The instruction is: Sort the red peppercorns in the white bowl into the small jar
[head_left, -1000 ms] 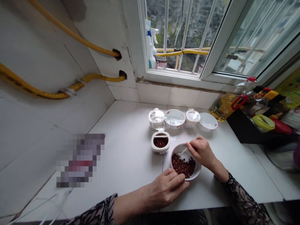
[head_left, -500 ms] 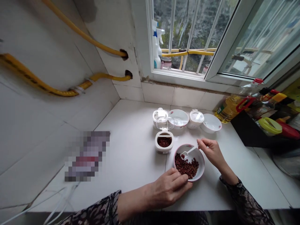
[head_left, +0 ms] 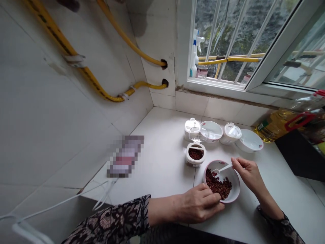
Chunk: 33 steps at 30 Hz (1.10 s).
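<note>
My left hand grips the near left rim of a white bowl with a pink edge, fingers closed on it. Dark red dried bits, like Sichuan peppercorns, cover part of the bowl's bottom. Between thumb and fingers of my right hand, at the bowl's far right, is the handle of a small white spoon. Its scoop rests at the peppercorns inside the bowl and carries a few bits. Behind the bowl, to the left, stands a seasoning jar with its clear lid up and similar red bits inside.
At the back stand two lidded jars and two white bowls. An oil bottle and a black rack are at right. A blurred-out flat object with a white cable lies at left.
The view has turned left, so everything sits farther right in the picture. Both hands keep their holds on the bowl and the spoon, with hardly any movement between them.
</note>
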Each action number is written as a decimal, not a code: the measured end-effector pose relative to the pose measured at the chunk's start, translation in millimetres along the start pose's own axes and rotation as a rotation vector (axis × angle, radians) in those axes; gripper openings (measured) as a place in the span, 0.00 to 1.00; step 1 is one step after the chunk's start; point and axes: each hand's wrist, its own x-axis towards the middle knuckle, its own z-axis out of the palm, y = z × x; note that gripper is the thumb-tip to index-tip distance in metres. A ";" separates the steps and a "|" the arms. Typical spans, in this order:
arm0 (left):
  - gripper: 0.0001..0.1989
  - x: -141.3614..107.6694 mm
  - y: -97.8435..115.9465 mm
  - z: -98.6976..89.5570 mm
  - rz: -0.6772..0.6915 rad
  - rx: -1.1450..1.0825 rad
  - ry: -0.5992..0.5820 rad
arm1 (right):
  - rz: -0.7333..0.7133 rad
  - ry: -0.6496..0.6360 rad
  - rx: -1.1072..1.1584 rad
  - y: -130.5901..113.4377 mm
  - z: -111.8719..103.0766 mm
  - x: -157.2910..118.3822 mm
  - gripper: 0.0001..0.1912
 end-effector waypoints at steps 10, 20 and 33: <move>0.07 -2.5 0.9 2.6 0.011 0.007 0.020 | 0.054 -0.020 0.127 4.2 2.3 0.7 0.29; 0.10 -5.1 2.0 7.5 0.000 -0.040 0.074 | 0.118 -0.032 0.208 -0.6 4.5 2.6 0.29; 0.10 -7.1 2.6 11.1 -0.004 -0.021 0.053 | -0.774 0.176 -0.410 -69.7 27.7 24.7 0.17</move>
